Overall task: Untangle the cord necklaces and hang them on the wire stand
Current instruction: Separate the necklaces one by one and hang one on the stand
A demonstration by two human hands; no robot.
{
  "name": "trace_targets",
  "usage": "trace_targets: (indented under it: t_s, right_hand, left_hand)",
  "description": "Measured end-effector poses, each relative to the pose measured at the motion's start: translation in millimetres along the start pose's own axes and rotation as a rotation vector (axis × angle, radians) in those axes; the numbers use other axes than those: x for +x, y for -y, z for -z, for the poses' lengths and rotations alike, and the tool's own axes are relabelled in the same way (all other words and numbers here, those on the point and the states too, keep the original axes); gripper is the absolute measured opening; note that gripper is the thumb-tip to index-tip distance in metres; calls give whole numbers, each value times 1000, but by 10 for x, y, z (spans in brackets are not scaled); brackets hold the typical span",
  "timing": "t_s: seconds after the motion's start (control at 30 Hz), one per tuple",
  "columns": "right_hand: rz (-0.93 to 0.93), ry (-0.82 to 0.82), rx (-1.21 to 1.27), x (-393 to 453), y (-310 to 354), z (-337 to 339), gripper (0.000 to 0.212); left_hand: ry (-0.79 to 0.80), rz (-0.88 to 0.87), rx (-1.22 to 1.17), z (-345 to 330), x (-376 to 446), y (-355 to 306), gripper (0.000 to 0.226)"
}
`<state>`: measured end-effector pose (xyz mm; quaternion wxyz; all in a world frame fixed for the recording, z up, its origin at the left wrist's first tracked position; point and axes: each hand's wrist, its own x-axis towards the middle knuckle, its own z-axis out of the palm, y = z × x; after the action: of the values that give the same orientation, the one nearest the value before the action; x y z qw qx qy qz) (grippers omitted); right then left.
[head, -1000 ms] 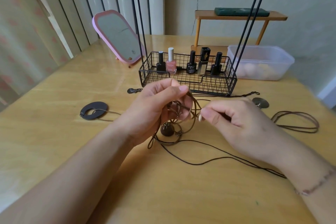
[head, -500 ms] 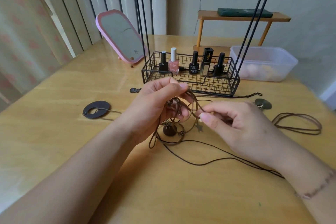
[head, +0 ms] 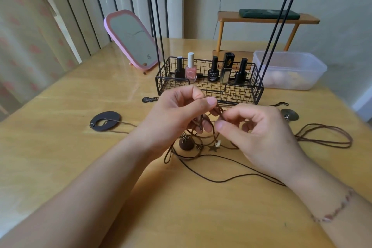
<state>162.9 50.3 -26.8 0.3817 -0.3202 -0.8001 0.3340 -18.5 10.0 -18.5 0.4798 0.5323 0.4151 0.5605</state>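
**Cord tangle held over a yellow wooden table**

Both hands are up over the middle of a glossy, honey-coloured table (head: 60, 167). The left hand (head: 177, 119) has its fingers curled round a bunch of brown cord necklaces (head: 203, 137), thumb pressed on top, and the right hand (head: 259, 133) pinches a strand of that same tangle between thumb and forefinger. Below the hands the cords droop to the tabletop, with a round brown bead pendant (head: 186, 143) and a little star charm (head: 213, 148) resting there, and one thin cord trails off toward 4 o'clock.

The wire stand (head: 209, 84) sits at 12 o'clock just past the hands: a black mesh basket base with nail polish bottles (head: 190, 70) lined up inside and thin black rods running up out of frame. A dark ring pendant (head: 105, 121) lies at 9 o'clock, a looped cord (head: 326, 137) at 3 o'clock, and a small disc pendant (head: 289, 115) near the stand's right corner.

Farther back there's a pink mirror (head: 130, 40) at 11 o'clock, a clear plastic tub (head: 289, 69) at 1 o'clock and a small wooden shelf (head: 267, 20) against a pale wall. Vertical blinds (head: 80, 6) fill the left side of the room.
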Motion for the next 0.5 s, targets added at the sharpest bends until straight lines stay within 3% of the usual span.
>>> trace_targets:
  t_s: [0.3,0.5]
  right_hand:
    - [-64,48,-206,7,2,78,22]
    - [-57,46,-253,16,-72,135,29]
  left_hand:
    - [-144,-42,120,3,23,19,28]
    - [-208,-20,49,-24,14,-22,26]
